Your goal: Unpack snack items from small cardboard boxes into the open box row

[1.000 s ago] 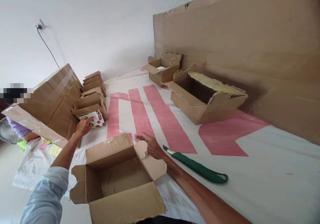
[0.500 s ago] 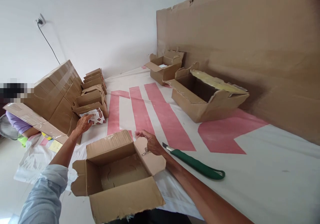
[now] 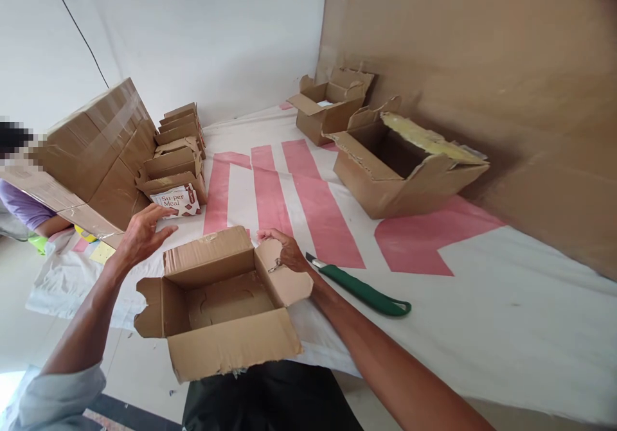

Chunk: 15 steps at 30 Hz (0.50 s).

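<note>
In front of me an open-topped cardboard box (image 3: 231, 347) has all its flaps folded out, and its inside shows bare. My right hand (image 3: 289, 252) grips the right flap, which has a small torn hole. My left hand (image 3: 144, 230) is open in the air left of the box, thumb and fingers apart. Just beyond those fingertips a white and brown packet marked "Super Meal" (image 3: 186, 200) leans against a row of small cardboard boxes (image 3: 178, 179). A green-handled cutter (image 3: 364, 290) with its blade showing lies right of my right hand.
Two open cardboard boxes (image 3: 385, 190) stand along a tall cardboard panel (image 3: 463, 52). A large taped carton (image 3: 91, 155) lies at left, with another person's purple sleeve (image 3: 24, 206) beside it. A white cloth with red print (image 3: 506, 328) covers the table.
My left hand has drawn back from the packet toward me, leaving its printed front visible. My right hand stays at the box flap. The camera view has shifted a little.
</note>
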Available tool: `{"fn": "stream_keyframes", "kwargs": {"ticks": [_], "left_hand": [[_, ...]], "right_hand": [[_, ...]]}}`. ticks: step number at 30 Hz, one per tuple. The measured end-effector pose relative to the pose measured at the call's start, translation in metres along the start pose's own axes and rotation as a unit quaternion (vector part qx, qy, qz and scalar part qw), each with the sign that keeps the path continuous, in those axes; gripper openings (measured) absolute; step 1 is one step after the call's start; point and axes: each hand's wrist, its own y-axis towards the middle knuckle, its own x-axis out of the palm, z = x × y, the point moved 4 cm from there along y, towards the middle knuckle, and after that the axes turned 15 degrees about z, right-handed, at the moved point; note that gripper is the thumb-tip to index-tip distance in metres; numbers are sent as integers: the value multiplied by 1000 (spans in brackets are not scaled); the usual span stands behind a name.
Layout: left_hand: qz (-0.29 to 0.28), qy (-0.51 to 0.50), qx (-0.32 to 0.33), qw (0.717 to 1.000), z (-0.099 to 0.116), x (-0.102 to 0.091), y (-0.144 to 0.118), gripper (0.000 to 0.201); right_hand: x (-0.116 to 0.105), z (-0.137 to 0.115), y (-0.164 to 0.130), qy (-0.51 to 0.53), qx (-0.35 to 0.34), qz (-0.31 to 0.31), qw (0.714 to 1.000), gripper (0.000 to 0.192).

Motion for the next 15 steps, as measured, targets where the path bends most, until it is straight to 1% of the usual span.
{"fn": "stream_keyframes", "kwargs": {"ticks": [2, 3, 5, 7, 9, 10, 12, 15], "left_hand": [[-2, -28, 23, 999, 43, -21, -23, 30], [-20, -41, 31, 998, 63, -28, -37, 31], [-88, -71, 47, 992, 97, -33, -66, 36], [-148, -68, 69, 984, 119, -29, -94, 47], [-186, -35, 71, 979, 128, -19, -118, 56], [-205, -14, 65, 977, 130, -12, -127, 56], [-249, 26, 46, 967, 132, 2, -140, 48], [-321, 77, 22, 944, 139, 20, -147, 28]], "right_hand": [[1, 0, -2, 2, 0, 6, 1000, 39], [1, 0, -3, 3, 1, 10, 1000, 39], [2, 1, -5, 5, 6, 16, 1000, 39], [2, 1, -6, 7, 8, 17, 1000, 39], [1, 1, -7, 9, 4, 13, 1000, 40], [1, 2, -7, 9, 1, 14, 1000, 39], [0, 4, -9, 6, -4, 16, 1000, 37], [1, 14, -10, -5, -10, 14, 1000, 35]]}}
